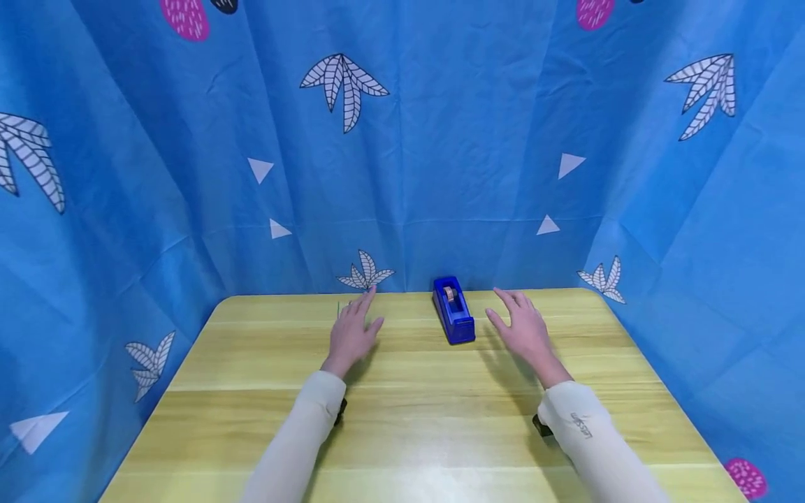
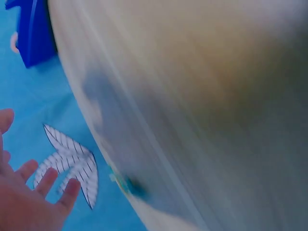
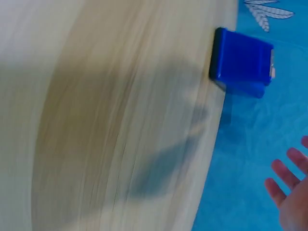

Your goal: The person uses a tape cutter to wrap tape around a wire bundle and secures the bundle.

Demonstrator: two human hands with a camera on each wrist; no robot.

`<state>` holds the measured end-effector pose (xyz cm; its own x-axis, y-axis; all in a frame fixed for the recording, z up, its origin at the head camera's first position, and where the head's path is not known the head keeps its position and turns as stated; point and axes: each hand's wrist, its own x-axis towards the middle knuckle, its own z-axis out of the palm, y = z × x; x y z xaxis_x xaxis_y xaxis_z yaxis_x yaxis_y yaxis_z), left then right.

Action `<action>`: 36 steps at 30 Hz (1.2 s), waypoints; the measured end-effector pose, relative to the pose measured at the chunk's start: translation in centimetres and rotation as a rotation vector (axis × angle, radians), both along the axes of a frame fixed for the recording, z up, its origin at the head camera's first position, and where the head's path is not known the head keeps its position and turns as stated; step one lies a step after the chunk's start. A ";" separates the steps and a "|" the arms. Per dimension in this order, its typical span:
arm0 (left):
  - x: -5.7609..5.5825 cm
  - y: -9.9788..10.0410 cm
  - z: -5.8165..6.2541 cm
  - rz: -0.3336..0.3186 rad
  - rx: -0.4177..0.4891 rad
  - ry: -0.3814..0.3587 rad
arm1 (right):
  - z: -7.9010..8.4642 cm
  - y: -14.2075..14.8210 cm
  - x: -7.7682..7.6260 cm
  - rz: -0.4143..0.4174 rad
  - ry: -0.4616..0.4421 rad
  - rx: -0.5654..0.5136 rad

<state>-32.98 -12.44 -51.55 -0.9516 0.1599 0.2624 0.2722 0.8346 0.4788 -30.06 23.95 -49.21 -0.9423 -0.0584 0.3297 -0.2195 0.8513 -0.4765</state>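
Observation:
A blue tape dispenser point(image 1: 462, 327) with a small roll of tape point(image 1: 449, 293) in it stands near the back edge of the table. My right hand point(image 1: 524, 332) hovers just to its right, fingers spread and holding nothing. To the left of the dispenser, farther off, my left hand point(image 1: 351, 337) is held over the table with its fingers extended and its thumb apart, also empty. Partly hidden behind that hand is a small green thing point(image 2: 126, 185), blurred in the left wrist view, at the table's back edge.
The wood-grain table point(image 1: 402, 398) has rounded back corners. Blue patterned cloth point(image 1: 465, 140) hangs behind it and along both sides. Both forearms, in pale sleeves point(image 1: 295, 440), reach in from the front, with a dark device point(image 1: 542, 425) under the right wrist.

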 end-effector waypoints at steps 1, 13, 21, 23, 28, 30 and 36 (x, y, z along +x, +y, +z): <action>-0.1 0.7 -0.1 -0.001 0.027 -0.016 | 0.0 -0.3 -0.2 0.003 -0.004 -0.036; -1.1 8.0 -1.1 -0.075 0.469 -0.234 | -1.0 -3.5 -1.7 0.001 -0.144 -0.458; -1.9 11.5 -2.0 -0.063 0.673 -0.345 | -1.9 -4.8 -2.2 -0.044 -0.218 -0.530; -1.9 12.3 -2.2 -0.045 0.712 -0.367 | -2.0 -5.0 -2.2 -0.039 -0.233 -0.554; -1.8 14.2 -2.6 -0.023 0.811 -0.391 | -2.5 -5.4 -2.3 -0.029 -0.259 -0.584; -1.7 14.9 -2.7 -0.019 0.848 -0.400 | -2.7 -5.5 -2.4 -0.036 -0.280 -0.596; -1.7 15.9 -2.5 0.023 0.885 -0.378 | -2.8 -6.2 -2.6 -0.057 -0.325 -0.617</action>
